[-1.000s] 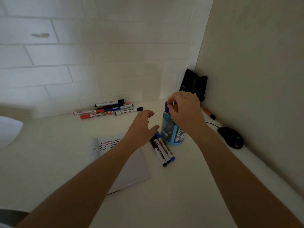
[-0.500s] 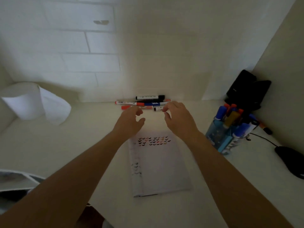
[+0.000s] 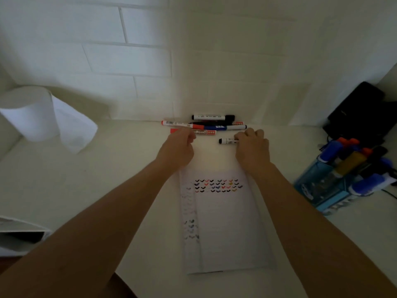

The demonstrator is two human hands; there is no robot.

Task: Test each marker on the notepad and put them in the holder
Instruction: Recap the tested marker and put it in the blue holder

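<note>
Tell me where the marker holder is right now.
In the head view the blue marker holder stands on the right, to the right of the notepad and just in front of the black case in the corner.

Light is dim and greenish, coming from the upper left: the tiled wall (image 3: 107,50) and paper towel roll (image 3: 32,112) there are palest, while a soft vertical shadow edge leaves the wall's right half and the corner murky, and both forearms (image 3: 96,233) read dark. The wide lens bows the grout lines and tilts the marker holder (image 3: 318,190) at the right edge, where it smears into blur; the check marks on the notepad (image 3: 225,233) are fairly crisp.
</note>
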